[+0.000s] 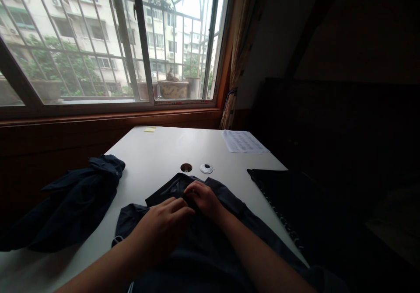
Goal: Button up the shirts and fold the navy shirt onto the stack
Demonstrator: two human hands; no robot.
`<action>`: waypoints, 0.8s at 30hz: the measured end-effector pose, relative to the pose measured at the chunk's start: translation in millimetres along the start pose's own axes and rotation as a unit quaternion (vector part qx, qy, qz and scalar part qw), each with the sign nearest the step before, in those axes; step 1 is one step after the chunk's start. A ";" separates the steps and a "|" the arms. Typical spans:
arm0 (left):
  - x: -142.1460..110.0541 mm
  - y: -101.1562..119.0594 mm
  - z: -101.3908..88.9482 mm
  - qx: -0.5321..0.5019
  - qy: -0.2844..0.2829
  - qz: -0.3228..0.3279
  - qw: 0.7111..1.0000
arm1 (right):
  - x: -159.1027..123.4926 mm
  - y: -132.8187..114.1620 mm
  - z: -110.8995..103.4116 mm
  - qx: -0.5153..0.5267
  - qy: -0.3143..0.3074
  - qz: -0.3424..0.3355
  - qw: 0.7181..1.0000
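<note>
A dark navy collared shirt (210,258) lies spread on the white table (170,148) in front of me, its collar pointing away toward the window. My left hand (166,225) is over the front of the shirt just below the collar, its fingers curled down onto the cloth. Close by on the right, my right hand (205,200) has its fingers bent and pinched on the cloth near the collar opening. The fingertips of both hands are partly hidden, and the dim light hides any small detail between them. Beside my left forearm a thin white cord (118,239) shows.
Another dark garment (88,197) is bunched on the table's left edge. Dark cloth (282,197) lies along the right edge. Printed papers (244,141), a yellow sticky note (150,129), a round cable hole (186,167) and its white cover (206,169) are farther back. A barred window stands beyond.
</note>
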State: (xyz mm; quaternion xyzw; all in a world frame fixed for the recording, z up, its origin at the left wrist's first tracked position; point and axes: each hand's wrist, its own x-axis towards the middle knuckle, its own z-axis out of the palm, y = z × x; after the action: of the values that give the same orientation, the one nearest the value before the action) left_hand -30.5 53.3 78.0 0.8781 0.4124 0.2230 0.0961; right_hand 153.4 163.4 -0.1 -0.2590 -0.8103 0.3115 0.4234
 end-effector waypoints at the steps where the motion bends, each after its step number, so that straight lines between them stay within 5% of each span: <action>1: 8.0 -4.1 -3.0 -0.005 0.005 -0.014 1.000 | -0.4 0.1 0.2 0.000 0.005 0.004 1.000; 5: 29.9 -35.3 4.2 -0.076 0.022 -0.107 0.991 | -1.6 2.0 0.6 0.024 0.017 0.028 0.999; 10: 21.6 -63.8 33.7 -0.137 0.022 -0.192 0.972 | -2.2 9.5 1.9 0.031 0.016 0.042 0.999; 24: 27.7 -78.2 48.0 -0.175 0.025 -0.214 0.961 | -1.3 12.7 4.7 -0.005 -0.005 0.039 0.999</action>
State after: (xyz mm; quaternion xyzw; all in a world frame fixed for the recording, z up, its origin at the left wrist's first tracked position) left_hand -45.7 125.3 16.8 0.7330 0.5472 0.2876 0.2839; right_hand 152.0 169.7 -12.1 -0.2909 -0.8033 0.3244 0.4060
